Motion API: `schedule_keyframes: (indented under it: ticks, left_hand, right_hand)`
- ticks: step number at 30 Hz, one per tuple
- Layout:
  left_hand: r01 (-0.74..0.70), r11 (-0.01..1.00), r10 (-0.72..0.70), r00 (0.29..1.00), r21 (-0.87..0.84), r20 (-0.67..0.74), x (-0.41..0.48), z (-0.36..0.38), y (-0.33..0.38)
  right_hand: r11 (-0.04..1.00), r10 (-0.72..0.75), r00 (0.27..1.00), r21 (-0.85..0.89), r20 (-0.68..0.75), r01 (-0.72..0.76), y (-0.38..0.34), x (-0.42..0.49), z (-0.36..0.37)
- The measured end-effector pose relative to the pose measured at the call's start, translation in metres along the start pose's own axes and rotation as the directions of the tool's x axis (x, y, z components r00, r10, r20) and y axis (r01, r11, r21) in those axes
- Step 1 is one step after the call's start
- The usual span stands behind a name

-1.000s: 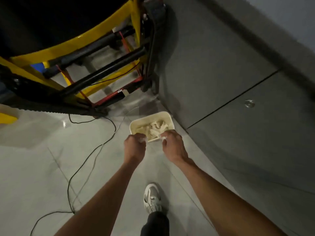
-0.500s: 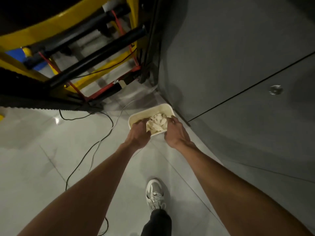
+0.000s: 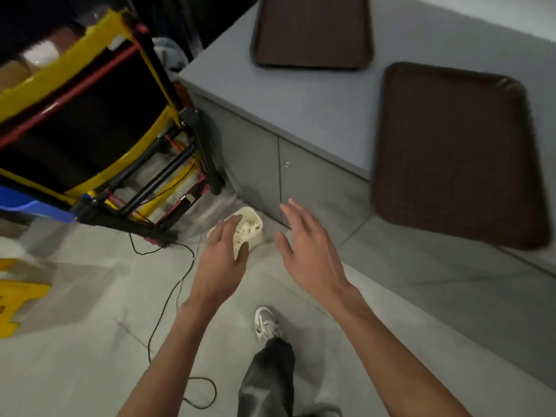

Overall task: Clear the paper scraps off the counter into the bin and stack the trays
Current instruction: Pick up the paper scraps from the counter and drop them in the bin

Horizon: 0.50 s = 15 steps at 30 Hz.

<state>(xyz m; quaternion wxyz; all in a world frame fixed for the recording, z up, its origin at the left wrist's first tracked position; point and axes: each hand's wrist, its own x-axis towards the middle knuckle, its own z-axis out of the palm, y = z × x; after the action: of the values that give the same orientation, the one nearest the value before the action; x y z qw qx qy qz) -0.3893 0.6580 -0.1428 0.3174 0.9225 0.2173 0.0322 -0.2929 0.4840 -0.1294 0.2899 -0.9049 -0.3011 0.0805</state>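
A small cream bin stands on the floor against the grey counter's base, with white paper scraps inside. My left hand hovers over the bin's near side, fingers spread, holding nothing. To the right of the bin, my right hand is raised with fingers apart and holds nothing. Two dark brown trays lie apart on the grey counter: one tray at the back, the other tray nearer, overhanging the counter's front edge.
A yellow, black and red frame cart stands left of the counter. Black cables trail over the grey floor tiles. My shoe and dark trouser leg are below the hands. Yellow shapes lie at the far left.
Both hands have let go of the paper scraps, pulled back from the bin and spread. The view has lifted, bringing the countertop and both trays into sight.
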Motion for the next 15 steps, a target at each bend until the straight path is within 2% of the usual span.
schedule_keyframes:
  ticks: [5, 8, 12, 15]
  left_hand:
    - [-0.141, 0.988, 0.14, 0.99, -0.057, -0.012, -0.086, -0.03, 0.141]
    - [-0.235, 0.971, 0.236, 0.972, -0.051, 0.014, -0.13, -0.028, 0.219]
    - [-0.382, 0.921, 0.387, 0.919, -0.071, 0.07, -0.164, -0.005, 0.312]
    - [-0.479, 0.87, 0.49, 0.865, -0.116, 0.107, -0.176, 0.022, 0.377]
  right_hand:
    - [0.999, 0.039, 0.981, 0.001, -0.188, -0.04, 0.0, -0.122, -0.133]
    - [0.993, 0.11, 0.957, -0.014, -0.268, -0.118, 0.016, -0.192, -0.203]
    - [0.968, 0.21, 0.879, -0.036, -0.428, -0.249, 0.058, -0.279, -0.284]
    - [0.923, 0.306, 0.787, -0.034, -0.536, -0.382, 0.098, -0.334, -0.336]
